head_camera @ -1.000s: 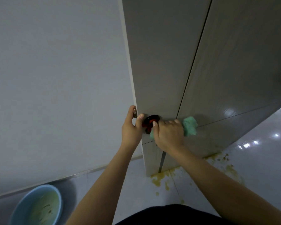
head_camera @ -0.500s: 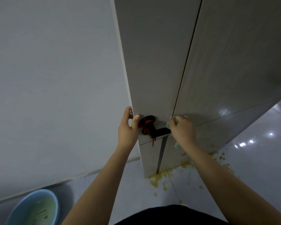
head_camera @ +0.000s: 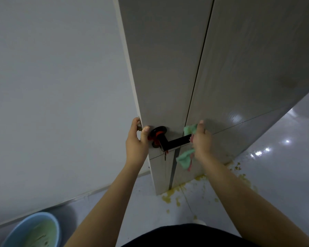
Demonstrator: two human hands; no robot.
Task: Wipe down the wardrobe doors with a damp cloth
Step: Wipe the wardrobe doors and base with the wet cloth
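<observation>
The left hand (head_camera: 136, 139) is gripping the grey door's edge (head_camera: 132, 86), while the right hand (head_camera: 202, 139) is clutching a green cloth (head_camera: 185, 158) around the black lever handle (head_camera: 175, 143).

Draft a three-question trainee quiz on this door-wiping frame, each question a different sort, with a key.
1. True or false: the left hand grips the edge of the grey panelled door.
2. Which does the right hand hold against the tip of the black lever handle?
A. a yellow sponge
B. a crumpled green cloth
C. a spray bottle
3. Fill in: the round light blue plastic basin of murky water stands on the floor at the lower ____ of the view.

Key: 1 true; 2 B; 3 left.
</observation>
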